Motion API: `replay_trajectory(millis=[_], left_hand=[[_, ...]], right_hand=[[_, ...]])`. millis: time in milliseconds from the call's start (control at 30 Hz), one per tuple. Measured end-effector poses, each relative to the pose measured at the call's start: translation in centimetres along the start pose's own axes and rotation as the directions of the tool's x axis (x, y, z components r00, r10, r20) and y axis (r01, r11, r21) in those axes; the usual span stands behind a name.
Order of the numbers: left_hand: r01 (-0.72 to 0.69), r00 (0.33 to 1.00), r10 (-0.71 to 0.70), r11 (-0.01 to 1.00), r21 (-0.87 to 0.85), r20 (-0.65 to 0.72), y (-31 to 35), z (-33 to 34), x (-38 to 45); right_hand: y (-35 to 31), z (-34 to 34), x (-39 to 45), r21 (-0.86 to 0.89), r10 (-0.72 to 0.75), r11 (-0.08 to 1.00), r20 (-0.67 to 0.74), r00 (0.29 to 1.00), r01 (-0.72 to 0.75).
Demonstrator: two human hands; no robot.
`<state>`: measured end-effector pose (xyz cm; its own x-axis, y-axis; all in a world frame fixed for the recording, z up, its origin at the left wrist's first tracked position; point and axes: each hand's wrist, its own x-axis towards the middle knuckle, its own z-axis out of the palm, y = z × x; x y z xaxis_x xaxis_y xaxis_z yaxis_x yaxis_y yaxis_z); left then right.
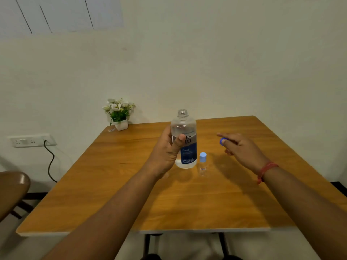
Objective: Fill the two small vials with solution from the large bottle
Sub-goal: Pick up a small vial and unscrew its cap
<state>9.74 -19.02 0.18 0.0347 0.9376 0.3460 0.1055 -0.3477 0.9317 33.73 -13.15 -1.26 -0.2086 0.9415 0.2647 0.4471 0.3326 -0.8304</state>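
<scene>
The large clear bottle point(185, 145) with a blue label stands upright near the middle of the wooden table point(112, 194), its neck uncapped. My left hand point(167, 152) grips its left side, thumb across the front. To its right stands one small clear vial point(203, 164) with a light blue cap on. A second vial is mostly hidden behind my left wrist; only a glint of it point(165, 175) shows. My right hand point(242, 149) hovers over the table to the right and pinches a dark blue cap point(222, 141) at its fingertips.
A small white pot of artificial flowers point(119, 114) sits at the table's far left corner, against the wall. A wall socket with a dark cable point(31, 140) is at the left. A brown chair point(11, 190) stands by the table's left side.
</scene>
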Motion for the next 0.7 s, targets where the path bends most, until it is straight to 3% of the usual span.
replay_trajectory(millis=[100,333,433,700], left_hand=[[0.038,0.999,-0.038,0.999,-0.011,-0.004,-1.6,-0.4,-1.7],[0.119,0.99,-0.121,0.992,-0.029,-0.077,-4.8,-1.4,-5.0],[0.15,0.984,-0.155,0.987,-0.061,-0.087,-5.7,-1.5,-6.1],[0.192,0.979,-0.197,0.978,-0.082,-0.056,-6.6,-0.9,-6.4]], right_hand=[[1.5,0.4,-0.6,-0.318,0.01,0.948,0.042,0.999,0.004],[2.6,0.5,-1.3,-0.668,0.155,0.744,0.152,0.976,-0.014],[3.1,1.0,-1.1,-0.724,0.162,0.689,0.178,0.971,0.018],[4.0,1.6,-0.9,-0.743,0.171,0.669,0.179,0.969,0.019]])
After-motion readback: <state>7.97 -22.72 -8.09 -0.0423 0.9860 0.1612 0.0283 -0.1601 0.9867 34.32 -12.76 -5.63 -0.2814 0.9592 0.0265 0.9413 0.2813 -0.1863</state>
